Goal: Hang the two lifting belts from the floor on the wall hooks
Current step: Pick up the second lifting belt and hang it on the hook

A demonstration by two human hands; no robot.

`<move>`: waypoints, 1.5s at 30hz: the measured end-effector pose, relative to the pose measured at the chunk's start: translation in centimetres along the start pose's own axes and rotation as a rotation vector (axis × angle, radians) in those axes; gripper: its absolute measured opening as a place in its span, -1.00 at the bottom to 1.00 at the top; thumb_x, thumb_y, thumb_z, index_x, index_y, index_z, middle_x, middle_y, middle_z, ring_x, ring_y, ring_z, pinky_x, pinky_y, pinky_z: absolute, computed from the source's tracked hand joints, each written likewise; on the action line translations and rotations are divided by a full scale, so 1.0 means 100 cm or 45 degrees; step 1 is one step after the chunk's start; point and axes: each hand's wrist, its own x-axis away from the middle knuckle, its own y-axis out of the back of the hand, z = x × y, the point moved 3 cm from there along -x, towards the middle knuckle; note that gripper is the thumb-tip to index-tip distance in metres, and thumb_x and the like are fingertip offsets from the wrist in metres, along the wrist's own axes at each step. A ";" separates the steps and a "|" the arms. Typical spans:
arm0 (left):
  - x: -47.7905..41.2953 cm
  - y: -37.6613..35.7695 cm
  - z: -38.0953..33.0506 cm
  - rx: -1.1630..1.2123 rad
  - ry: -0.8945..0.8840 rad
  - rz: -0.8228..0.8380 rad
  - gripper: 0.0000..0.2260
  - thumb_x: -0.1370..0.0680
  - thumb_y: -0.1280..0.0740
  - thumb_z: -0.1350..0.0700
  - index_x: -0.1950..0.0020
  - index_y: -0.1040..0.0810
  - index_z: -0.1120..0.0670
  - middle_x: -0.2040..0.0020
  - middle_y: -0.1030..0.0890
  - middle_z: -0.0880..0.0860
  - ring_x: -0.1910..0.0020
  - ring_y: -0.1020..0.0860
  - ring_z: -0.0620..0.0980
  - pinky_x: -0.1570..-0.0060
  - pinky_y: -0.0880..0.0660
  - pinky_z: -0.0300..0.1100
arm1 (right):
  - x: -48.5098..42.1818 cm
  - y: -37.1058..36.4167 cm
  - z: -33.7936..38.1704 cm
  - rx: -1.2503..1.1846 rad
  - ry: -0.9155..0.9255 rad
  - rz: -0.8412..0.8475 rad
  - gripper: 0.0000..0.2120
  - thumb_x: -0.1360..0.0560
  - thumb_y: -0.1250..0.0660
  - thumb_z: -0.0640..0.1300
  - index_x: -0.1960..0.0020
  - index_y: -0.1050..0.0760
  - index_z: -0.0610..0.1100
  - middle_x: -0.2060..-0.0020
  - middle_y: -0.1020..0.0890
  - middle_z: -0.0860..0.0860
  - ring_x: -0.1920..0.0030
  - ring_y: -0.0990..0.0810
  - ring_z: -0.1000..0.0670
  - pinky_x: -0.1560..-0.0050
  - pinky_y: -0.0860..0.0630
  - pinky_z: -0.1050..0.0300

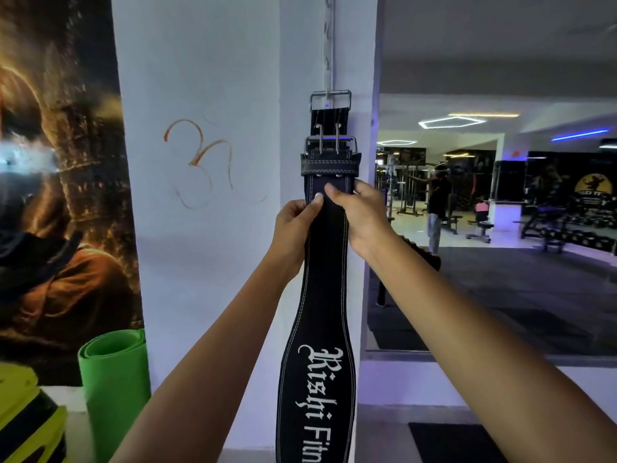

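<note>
Lifting belts: two, both upright against wall | front belt (325,262) pinched by left hand (293,225) and right hand (359,212)

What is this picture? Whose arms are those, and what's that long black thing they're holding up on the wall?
The camera sits on a person's head, so you see their own two arms reaching forward. There is only this one view. The long black thing is a lifting belt, worn round the waist when lifting weights in a gym. The left hand and right hand each have a grip on its sides, holding it against a white pillar. Its metal buckle is at the top. Another buckle shows just above it, up where the belts hang. A rolled green mat stands at the lower left, and gym machines show on the right.
</note>
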 end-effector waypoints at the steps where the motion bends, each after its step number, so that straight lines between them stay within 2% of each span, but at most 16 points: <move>1: -0.004 0.001 -0.004 0.020 -0.003 -0.049 -0.77 -0.54 -0.32 0.04 -0.05 -0.42 0.17 0.06 -0.56 0.13 0.22 -0.58 -0.06 0.16 -0.58 -0.13 | 0.001 -0.001 -0.003 0.008 0.003 0.003 -0.86 -0.43 -0.36 -0.32 0.02 -0.56 -0.19 0.09 -0.65 -0.13 0.03 -0.62 -0.13 -0.10 -0.57 -0.06; 3: -0.011 0.001 -0.016 0.091 0.013 -0.101 -0.57 -0.53 -0.31 -0.04 -0.27 -0.33 0.17 -0.13 -0.55 0.13 0.10 -0.59 -0.04 0.12 -0.60 -0.10 | 0.004 -0.002 -0.006 0.018 0.020 -0.006 -0.78 -0.43 -0.36 -0.33 -0.05 -0.54 -0.16 0.04 -0.66 -0.13 0.00 -0.63 -0.15 -0.13 -0.56 -0.07; 5: -0.018 0.000 -0.028 0.118 0.019 -0.088 -0.55 -0.55 -0.25 -0.09 -0.32 -0.36 0.17 -0.19 -0.57 0.14 0.03 -0.61 0.02 0.24 -0.59 -0.16 | 0.005 -0.003 -0.009 0.031 0.042 -0.003 -0.69 -0.42 -0.36 -0.35 -0.09 -0.48 -0.06 -0.06 -0.65 -0.16 -0.07 -0.63 -0.16 -0.18 -0.54 -0.11; 7: -0.023 0.000 -0.036 0.132 -0.005 -0.123 -0.63 -0.59 -0.19 -0.06 -0.24 -0.42 0.18 -0.07 -0.61 0.13 0.06 -0.60 0.07 0.35 -0.54 -0.20 | 0.007 -0.003 -0.012 0.061 0.055 0.014 -0.54 -0.42 -0.36 -0.36 -0.23 -0.39 -0.04 -0.12 -0.63 -0.17 -0.12 -0.61 -0.14 -0.22 -0.52 -0.10; 10: -0.026 -0.001 -0.042 0.157 -0.064 -0.142 -0.79 -0.62 -0.14 0.02 -0.02 -0.48 0.12 0.11 -0.57 0.10 0.13 -0.56 0.09 0.26 -0.51 -0.14 | 0.008 -0.002 -0.016 0.059 0.072 0.047 -0.38 -0.41 -0.36 -0.39 -0.37 -0.27 -0.04 -0.15 -0.61 -0.19 -0.15 -0.60 -0.12 -0.27 -0.48 -0.08; 13: -0.026 -0.002 -0.043 0.092 -0.126 -0.215 -0.79 -0.62 -0.16 0.05 0.14 -0.47 0.11 0.24 -0.54 0.06 0.28 -0.52 0.02 0.23 -0.50 -0.12 | 0.008 -0.002 -0.017 0.011 0.110 0.064 -0.34 -0.38 -0.40 -0.40 -0.36 -0.24 -0.02 -0.15 -0.60 -0.23 -0.15 -0.59 -0.14 -0.30 -0.45 -0.12; 15: -0.028 -0.002 -0.044 0.073 -0.158 -0.251 -0.77 -0.62 -0.15 0.06 0.17 -0.46 0.10 0.27 -0.53 0.05 0.31 -0.51 0.01 0.23 -0.49 -0.11 | 0.005 -0.003 -0.013 -0.032 0.137 0.087 -0.33 -0.36 -0.44 -0.35 -0.30 -0.24 0.11 -0.16 -0.59 -0.24 -0.14 -0.58 -0.13 -0.25 -0.48 -0.05; 17: -0.030 -0.003 -0.048 0.089 -0.191 -0.253 -0.77 -0.62 -0.14 0.08 0.18 -0.46 0.10 0.27 -0.53 0.06 0.29 -0.51 0.00 0.16 -0.51 -0.09 | 0.000 -0.006 -0.009 -0.020 0.145 0.115 -0.42 -0.39 -0.44 -0.19 -0.27 -0.28 0.19 -0.17 -0.59 -0.18 -0.13 -0.59 -0.10 -0.10 -0.54 0.06; 19: -0.034 -0.002 -0.051 0.095 -0.214 -0.241 -0.77 -0.63 -0.13 0.09 0.18 -0.46 0.10 0.27 -0.53 0.04 0.29 -0.51 -0.02 0.12 -0.52 -0.10 | -0.007 -0.011 -0.003 0.013 0.133 0.087 -0.65 -0.47 -0.33 0.01 -0.23 -0.39 0.12 -0.19 -0.59 -0.11 -0.12 -0.60 -0.09 0.06 -0.54 0.06; 22: -0.040 0.002 -0.052 0.074 -0.241 -0.212 -0.76 -0.63 -0.12 0.10 0.19 -0.46 0.08 0.26 -0.51 0.04 0.28 -0.50 -0.03 0.11 -0.51 -0.11 | -0.022 -0.019 0.003 0.038 0.149 -0.029 -0.83 -0.53 -0.20 0.08 0.01 -0.52 0.06 -0.14 -0.60 -0.11 -0.15 -0.59 -0.15 -0.05 -0.55 -0.03; 25: -0.050 0.009 -0.051 0.031 -0.262 -0.207 -0.75 -0.63 -0.11 0.08 0.20 -0.45 0.05 0.25 -0.51 0.03 0.27 -0.49 -0.03 0.17 -0.49 -0.16 | -0.037 -0.026 0.003 0.090 0.161 -0.058 -0.76 -0.57 -0.16 0.01 0.13 -0.55 -0.02 -0.02 -0.63 -0.14 -0.03 -0.60 -0.12 -0.16 -0.55 -0.13; 29: -0.069 0.019 -0.050 -0.006 -0.301 -0.238 -0.76 -0.64 -0.08 0.09 0.19 -0.42 0.03 0.27 -0.48 0.01 0.32 -0.46 -0.09 0.27 -0.46 -0.22 | -0.059 -0.033 -0.004 0.306 0.124 -0.115 -0.74 -0.55 -0.17 0.07 0.22 -0.55 0.06 -0.04 -0.66 -0.12 -0.06 -0.62 -0.19 -0.15 -0.53 -0.26; 34: -0.101 0.023 -0.043 -0.038 -0.358 -0.198 -0.75 -0.64 -0.07 0.11 0.20 -0.41 0.03 0.28 -0.47 -0.01 0.33 -0.44 -0.11 0.29 -0.46 -0.23 | -0.093 -0.039 -0.014 0.288 0.155 -0.215 -0.78 -0.56 -0.18 0.04 0.10 -0.58 0.06 -0.08 -0.66 -0.07 -0.11 -0.61 -0.15 -0.17 -0.52 -0.23; 38: -0.139 0.022 -0.032 -0.045 -0.371 -0.185 -0.75 -0.64 -0.08 0.10 0.21 -0.41 0.03 0.27 -0.47 -0.01 0.32 -0.44 -0.09 0.25 -0.46 -0.19 | -0.129 -0.040 -0.024 0.241 0.210 -0.266 -0.74 -0.55 -0.20 -0.02 0.27 -0.56 0.05 -0.06 -0.65 -0.14 -0.13 -0.59 -0.20 -0.20 -0.49 -0.25; 41: -0.176 0.020 -0.023 -0.046 -0.381 -0.167 -0.74 -0.64 -0.08 0.10 0.21 -0.41 0.04 0.28 -0.46 0.00 0.33 -0.44 -0.10 0.27 -0.45 -0.21 | -0.164 -0.035 -0.030 0.237 0.257 -0.274 -0.74 -0.54 -0.22 -0.02 0.29 -0.55 0.03 -0.04 -0.66 -0.15 -0.12 -0.59 -0.21 -0.18 -0.50 -0.26; 45: -0.232 0.010 -0.017 -0.049 -0.442 -0.169 -0.74 -0.64 -0.08 0.11 0.21 -0.43 0.05 0.29 -0.48 -0.01 0.35 -0.45 -0.12 0.35 -0.46 -0.31 | -0.223 -0.031 -0.031 0.213 0.350 -0.260 -0.72 -0.52 -0.26 -0.03 0.34 -0.54 -0.02 0.14 -0.63 -0.12 0.04 -0.58 -0.16 -0.12 -0.52 -0.27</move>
